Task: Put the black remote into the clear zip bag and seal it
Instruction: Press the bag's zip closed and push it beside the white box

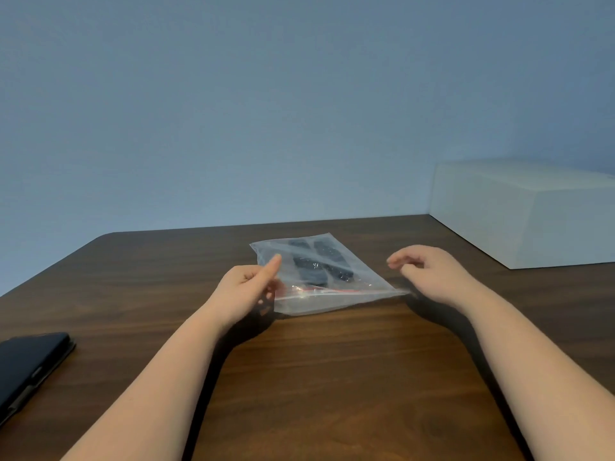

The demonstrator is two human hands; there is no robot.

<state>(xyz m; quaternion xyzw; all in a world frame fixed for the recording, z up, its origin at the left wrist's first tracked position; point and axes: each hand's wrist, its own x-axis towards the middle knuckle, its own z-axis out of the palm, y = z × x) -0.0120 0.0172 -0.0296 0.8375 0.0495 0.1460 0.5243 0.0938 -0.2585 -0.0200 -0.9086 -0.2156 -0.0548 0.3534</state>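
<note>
The clear zip bag (332, 299) lies on the brown table (332, 377), its red zip strip toward me and its near edge slightly raised. The black remote (319, 261) shows through the plastic in the far half of the bag. My left hand (246, 287) is at the bag's near left corner; its fingers show through the plastic from underneath and the thumb is over the left edge. My right hand (432, 274) hovers just right of the bag with loosely curled fingers and holds nothing. The bag's right corner reaches the heel of that hand.
A white box (525, 211) stands at the back right of the table against the blue wall. A black flat case (30, 371) lies at the left edge. The table's far edge runs just behind the bag.
</note>
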